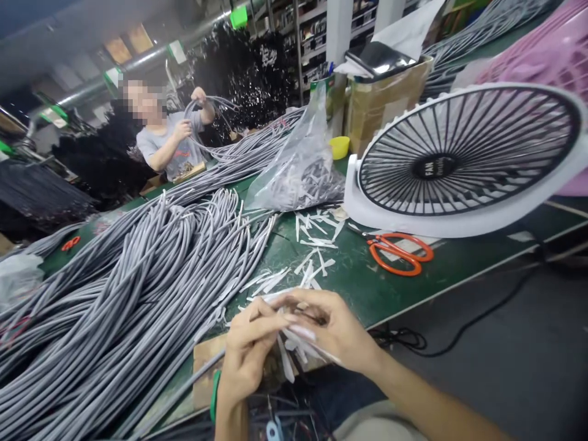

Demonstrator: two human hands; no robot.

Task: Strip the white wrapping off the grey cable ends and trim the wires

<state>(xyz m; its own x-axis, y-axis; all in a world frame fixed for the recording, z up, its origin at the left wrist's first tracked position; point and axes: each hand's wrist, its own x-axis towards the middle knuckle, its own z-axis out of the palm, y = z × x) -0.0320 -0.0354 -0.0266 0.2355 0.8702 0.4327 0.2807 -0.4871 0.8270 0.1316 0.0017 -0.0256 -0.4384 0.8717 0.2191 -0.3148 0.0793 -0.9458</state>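
Note:
My left hand (252, 346) and my right hand (340, 327) meet at the near edge of the table, fingers pinched close together. A single grey cable (209, 365) runs up from the lower left into my left hand; its end is hidden by the fingers. Pale, thin strip material (327, 351) shows at the fingers of my right hand. Loose white strips (287, 361) hang or lie just below the hands, over a piece of brown cardboard (206, 386). More white strips (316, 263) are scattered on the green table beyond.
Bundled grey cables (151, 275) cover the left side. Orange-handled scissors (399, 252) lie right, beside a white fan (450, 165). Behind stand a clear bag of strips (303, 177), a yellow cup (339, 147) and a cardboard box (381, 110). Across the table, a person (169, 147) holds cables.

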